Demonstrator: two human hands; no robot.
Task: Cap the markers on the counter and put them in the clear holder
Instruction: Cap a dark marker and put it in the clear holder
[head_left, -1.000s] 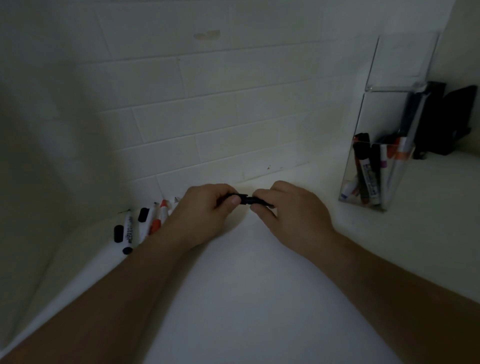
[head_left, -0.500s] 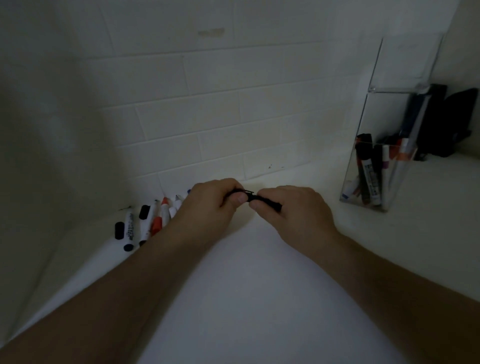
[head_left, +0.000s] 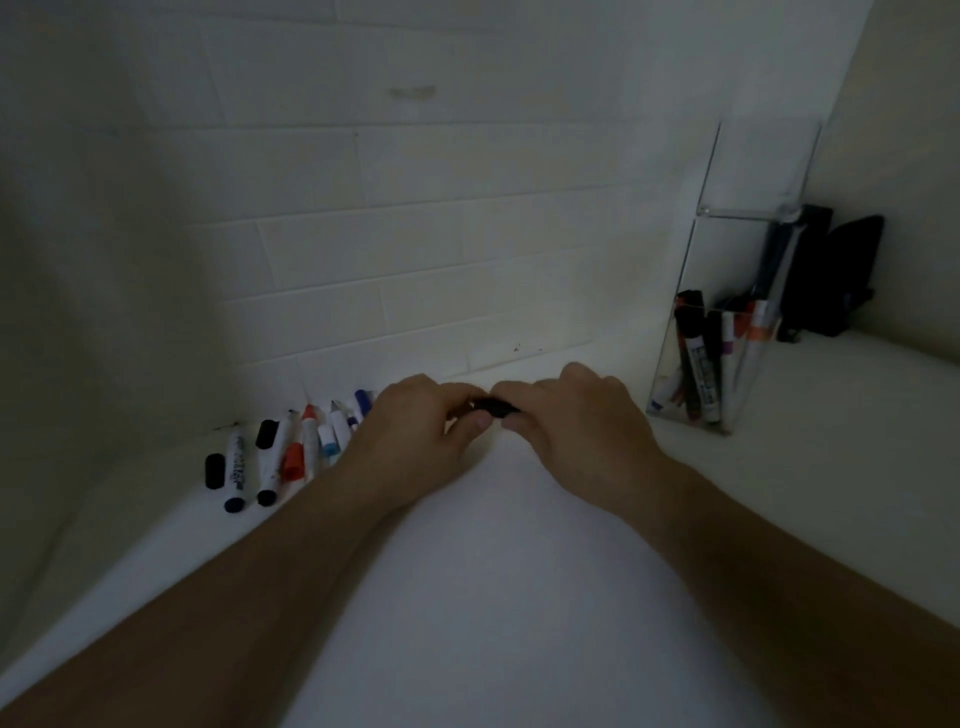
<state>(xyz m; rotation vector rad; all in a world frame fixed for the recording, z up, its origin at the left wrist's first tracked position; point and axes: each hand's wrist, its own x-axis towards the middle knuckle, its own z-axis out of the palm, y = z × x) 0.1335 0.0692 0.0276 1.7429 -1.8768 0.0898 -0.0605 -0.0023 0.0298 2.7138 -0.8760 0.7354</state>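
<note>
Head view, the only one supplied: a person's left hand (head_left: 415, 423) and right hand (head_left: 576, 415) meet above a pale, smooth counter (head_left: 493, 597), both pinched on a short black marker (head_left: 493, 407) held level between them, thumbs and fingertips nearly touching. Only a small dark stretch shows between the fingers, so whether the cap is fully seated cannot be told. To the left, along the foot of the wall, lies a row of loose white-barrelled markers (head_left: 291, 452) with black, red and blue ends, and two separate black caps (head_left: 214, 471) lie among them. To the right stands the tall clear plastic holder (head_left: 727, 260), its lower pocket already containing several upright markers, well apart from the row. Handling, as a judgement: a marker is light, rigid and smooth-sided, best held at mid-barrel with one hand while the other presses the cap on along its axis; the slick barrel may roll on the counter if set down. The holder looks light and could tip or slide if knocked. The wall is white rectangular tile (head_left: 415, 249); the room is dim, with a dark object (head_left: 836, 275) behind the holder that cannot be identified.
</note>
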